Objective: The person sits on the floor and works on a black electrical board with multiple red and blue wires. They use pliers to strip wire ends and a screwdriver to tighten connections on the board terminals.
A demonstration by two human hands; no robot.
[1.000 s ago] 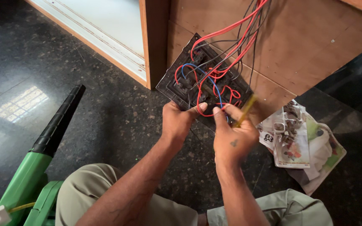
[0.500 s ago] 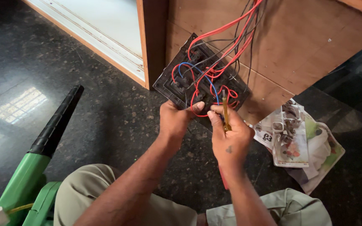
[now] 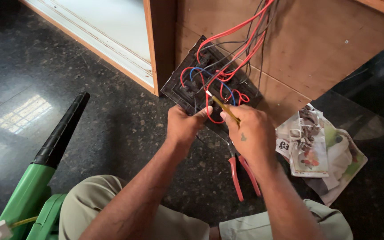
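Two hands meet at the lower edge of the dark switch plate (image 3: 210,84) in your head view, which leans against the wooden panel (image 3: 316,53) with its back facing you. Your left hand (image 3: 184,126) curls closed around the plate's bottom edge, thumb pressed up near a red wire loop. Your right hand (image 3: 250,133) is closed around a yellow-handled screwdriver (image 3: 222,106), whose tip points up and left into the tangle of red, blue and grey wires (image 3: 227,66) on the plate's back. Those wires run up from the plate along the panel and out of the top of the picture. Red-handled pliers (image 3: 241,175) lie on the dark stone floor (image 3: 112,129) just below your right wrist. Near your right forearm sits a crumpled pile of plastic packets and paper (image 3: 321,151). At lower left, a green blower with a black nozzle (image 3: 50,155) rests on the floor beside your knee.
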